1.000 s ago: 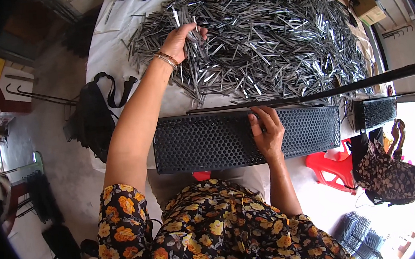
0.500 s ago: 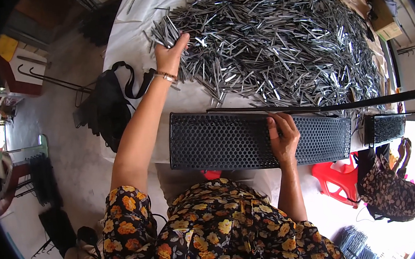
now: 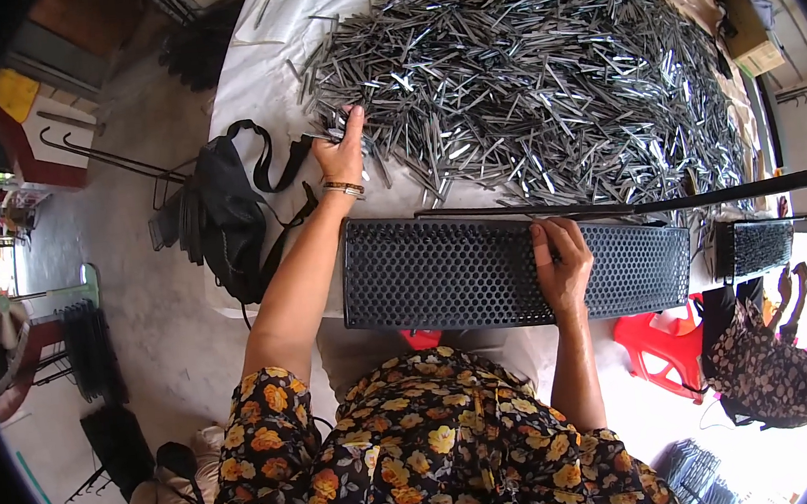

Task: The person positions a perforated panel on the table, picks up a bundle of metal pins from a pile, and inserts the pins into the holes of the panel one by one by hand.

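My left hand (image 3: 340, 153) is closed around a few dark flat strips (image 3: 341, 125) at the near left edge of a large heap of such strips (image 3: 513, 76). Its thumb points up and the fingers are curled, partly hidden. In front of me, along the table's near edge, lies a long black perforated panel (image 3: 435, 273) with rows of round holes. Over the middle of it my right hand (image 3: 566, 270) is bent, thumb and fingers close together, the tips at the panel's surface. Whether something small sits between them cannot be made out.
A long dark bar (image 3: 642, 205) runs along the panel's far edge. A black bag (image 3: 228, 215) with straps lies at the table's left. To the right are a second panel (image 3: 758, 249), a red stool (image 3: 664, 353) and another person (image 3: 769, 363). Metal hooks (image 3: 112, 149) jut at the left.
My left hand has drawn back toward me from the heap, and the strips in it show less. My right hand stays over the panel. The whole view has shifted slightly.
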Motion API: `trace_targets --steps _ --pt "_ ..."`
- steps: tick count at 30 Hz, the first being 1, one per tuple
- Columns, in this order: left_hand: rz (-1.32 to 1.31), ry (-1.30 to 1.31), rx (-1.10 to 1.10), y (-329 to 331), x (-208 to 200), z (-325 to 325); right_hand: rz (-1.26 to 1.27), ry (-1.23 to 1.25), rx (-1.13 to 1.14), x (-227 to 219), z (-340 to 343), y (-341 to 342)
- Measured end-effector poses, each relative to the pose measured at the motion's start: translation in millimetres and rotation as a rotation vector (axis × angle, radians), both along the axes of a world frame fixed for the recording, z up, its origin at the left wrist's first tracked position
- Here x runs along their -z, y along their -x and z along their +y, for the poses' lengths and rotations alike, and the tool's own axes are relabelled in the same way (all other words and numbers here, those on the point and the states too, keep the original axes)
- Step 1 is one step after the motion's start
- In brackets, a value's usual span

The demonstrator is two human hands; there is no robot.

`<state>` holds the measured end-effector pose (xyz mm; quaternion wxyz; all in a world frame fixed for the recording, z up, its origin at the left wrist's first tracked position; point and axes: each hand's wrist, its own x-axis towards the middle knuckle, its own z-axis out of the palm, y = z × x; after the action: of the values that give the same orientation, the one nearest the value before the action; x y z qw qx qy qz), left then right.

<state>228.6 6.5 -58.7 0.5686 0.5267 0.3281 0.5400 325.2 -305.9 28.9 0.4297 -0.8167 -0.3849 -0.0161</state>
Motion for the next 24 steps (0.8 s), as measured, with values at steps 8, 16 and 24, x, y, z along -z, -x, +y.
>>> trace_targets --steps 8,16,24 --pt "-0.004 -0.002 -0.022 41.9 -12.4 -4.8 0.033 0.018 0.030 3.6 -2.3 -2.2" --pt "0.279 -0.035 0.151 53.0 -5.8 -11.2 0.085 0.021 0.032 -0.6 0.9 0.3" --pt "0.429 -0.212 0.141 61.4 6.1 -15.3 -0.018 0.033 0.030 3.6 -1.8 -2.1"
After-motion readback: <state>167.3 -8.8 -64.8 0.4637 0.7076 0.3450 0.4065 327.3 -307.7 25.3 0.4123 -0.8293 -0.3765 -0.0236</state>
